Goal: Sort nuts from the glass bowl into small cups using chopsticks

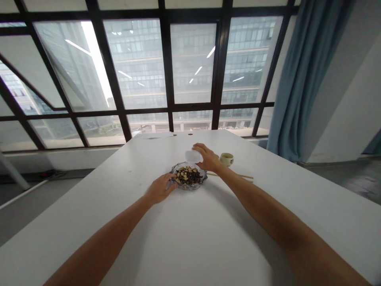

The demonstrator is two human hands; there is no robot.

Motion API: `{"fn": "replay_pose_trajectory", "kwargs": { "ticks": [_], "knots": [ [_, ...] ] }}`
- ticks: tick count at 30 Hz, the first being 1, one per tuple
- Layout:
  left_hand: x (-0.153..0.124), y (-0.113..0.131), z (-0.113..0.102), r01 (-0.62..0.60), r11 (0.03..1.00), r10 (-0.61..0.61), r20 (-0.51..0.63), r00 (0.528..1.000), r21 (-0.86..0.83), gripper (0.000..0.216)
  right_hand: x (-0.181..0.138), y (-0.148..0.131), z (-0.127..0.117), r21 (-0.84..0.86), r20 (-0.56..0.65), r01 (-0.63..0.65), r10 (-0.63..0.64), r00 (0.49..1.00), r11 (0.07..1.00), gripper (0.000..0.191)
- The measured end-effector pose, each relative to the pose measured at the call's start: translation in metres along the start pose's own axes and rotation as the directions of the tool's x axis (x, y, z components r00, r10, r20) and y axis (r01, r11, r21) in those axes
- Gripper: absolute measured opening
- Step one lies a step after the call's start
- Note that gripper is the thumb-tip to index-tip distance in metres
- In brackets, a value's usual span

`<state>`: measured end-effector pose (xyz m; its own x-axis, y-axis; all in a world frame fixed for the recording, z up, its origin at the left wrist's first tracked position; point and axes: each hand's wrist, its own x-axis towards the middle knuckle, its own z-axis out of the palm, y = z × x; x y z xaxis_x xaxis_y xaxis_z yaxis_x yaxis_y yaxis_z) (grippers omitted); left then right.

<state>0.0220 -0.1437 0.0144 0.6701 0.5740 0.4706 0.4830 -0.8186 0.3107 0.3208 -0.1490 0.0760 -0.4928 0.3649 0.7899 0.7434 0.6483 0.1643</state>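
Note:
A clear glass bowl with a scalloped rim (190, 186) holds a mix of dark and pale pieces (188, 174) that look like seeds or nuts. At its left side my left hand (160, 188) grips the rim, thumb near me and fingers on the far side. My right hand (207, 159) is closed around a small white cup (193, 156), which is tilted above the bowl's far edge. Whether anything is inside the cup cannot be made out.
Behind my right wrist stands a small pale green cup (226, 159) with dark marks. Wooden chopsticks (245, 176) lie on the white table (184, 238), partly under my right forearm. White sheets (154, 135) lie at the far edge, before the windows.

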Motion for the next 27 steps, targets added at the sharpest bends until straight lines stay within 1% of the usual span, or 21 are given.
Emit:
{"fn": "replay_pose_trajectory", "kwargs": {
  "ticks": [2, 3, 5, 6, 8, 9, 10, 11, 12, 13, 14, 15, 16, 17, 19, 21, 23, 27],
  "knots": [
    [0.000, 0.001, -0.001, 0.006, 1.000, -0.006, 0.006, 1.000, 0.000, 0.041, 0.000, 0.001, -0.001, 0.044, -0.144, -0.024, 0.030, 0.989, 0.999, 0.072],
    [0.000, 0.001, -0.001, 0.010, 1.000, -0.010, 0.009, 1.000, 0.002, 0.041, 0.001, 0.001, -0.002, 0.052, -0.182, -0.021, 0.030, 0.983, 0.998, 0.073],
    [0.001, 0.001, -0.001, 0.019, 1.000, -0.019, 0.013, 1.000, 0.005, 0.042, 0.002, 0.001, -0.003, 0.052, -0.192, -0.025, 0.035, 0.981, 0.998, 0.073],
    [0.001, 0.000, -0.001, 0.021, 1.000, -0.021, 0.012, 1.000, 0.004, 0.042, 0.004, 0.002, -0.004, 0.052, -0.181, -0.050, 0.058, 0.982, 0.997, 0.072],
    [0.001, -0.001, -0.001, 0.019, 1.000, -0.019, 0.007, 1.000, 0.002, 0.042, 0.005, 0.009, -0.007, 0.060, -0.174, -0.171, 0.179, 0.968, 0.983, 0.070],
    [0.001, -0.002, 0.000, 0.016, 1.000, -0.016, 0.004, 1.000, 0.002, 0.042, 0.004, 0.015, -0.009, 0.071, -0.187, -0.265, 0.274, 0.943, 0.962, 0.070],
    [0.001, -0.002, 0.001, 0.012, 1.000, -0.012, 0.002, 1.000, 0.002, 0.042, 0.002, 0.023, -0.013, 0.086, -0.212, -0.379, 0.389, 0.897, 0.921, 0.070],
    [0.001, -0.003, 0.001, 0.010, 1.000, -0.010, -0.001, 1.000, 0.004, 0.042, -0.002, 0.033, -0.017, 0.104, -0.243, -0.500, 0.510, 0.825, 0.860, 0.072],
    [0.000, -0.005, 0.002, 0.010, 1.000, -0.010, -0.006, 1.000, 0.006, 0.042, -0.007, 0.044, -0.022, 0.117, -0.269, -0.621, 0.627, 0.731, 0.775, 0.076],
    [0.000, -0.006, 0.003, 0.011, 1.000, -0.011, -0.012, 1.000, 0.007, 0.042, -0.014, 0.055, -0.026, 0.120, -0.285, -0.734, 0.731, 0.620, 0.669, 0.080],
    [0.000, -0.007, 0.004, 0.011, 1.000, -0.011, -0.017, 1.000, 0.006, 0.042, -0.023, 0.065, -0.031, 0.103, -0.300, -0.828, 0.811, 0.503, 0.551, 0.082],
    [0.000, -0.008, 0.005, 0.010, 1.000, -0.010, -0.020, 1.000, 0.004, 0.043, -0.033, 0.075, -0.036, 0.070, -0.285, -0.892, 0.866, 0.412, 0.447, 0.084],
    [0.000, -0.009, 0.006, 0.008, 1.000, -0.008, -0.022, 1.000, 0.000, 0.042, -0.043, 0.082, -0.040, 0.032, -0.262, -0.929, 0.900, 0.348, 0.368, 0.086],
    [0.000, -0.009, 0.006, 0.008, 1.000, -0.008, -0.024, 1.000, -0.003, 0.042, -0.053, 0.088, -0.043, 0.011, -0.249, -0.943, 0.915, 0.318, 0.331, 0.086],
    [-0.001, -0.010, 0.007, 0.012, 1.000, -0.013, -0.023, 1.000, -0.007, 0.042, -0.070, 0.094, -0.047, -0.041, -0.200, -0.963, 0.942, 0.270, 0.268, 0.084],
    [-0.001, -0.010, 0.007, 0.018, 1.000, -0.019, -0.021, 1.000, -0.010, 0.042, -0.084, 0.096, -0.047, -0.081, -0.156, -0.968, 0.957, 0.246, 0.236, 0.083],
    [-0.001, -0.010, 0.007, 0.019, 1.000, -0.020, -0.020, 1.000, -0.016, 0.042, -0.092, 0.097, -0.045, -0.109, -0.135, -0.966, 0.959, 0.250, 0.236, 0.083],
    [0.000, -0.009, 0.005, 0.028, 0.999, -0.029, -0.015, 0.999, -0.018, 0.042, -0.098, 0.102, -0.039, -0.135, -0.151, -0.951, 0.943, 0.296, 0.277, 0.083]
  ]
}}
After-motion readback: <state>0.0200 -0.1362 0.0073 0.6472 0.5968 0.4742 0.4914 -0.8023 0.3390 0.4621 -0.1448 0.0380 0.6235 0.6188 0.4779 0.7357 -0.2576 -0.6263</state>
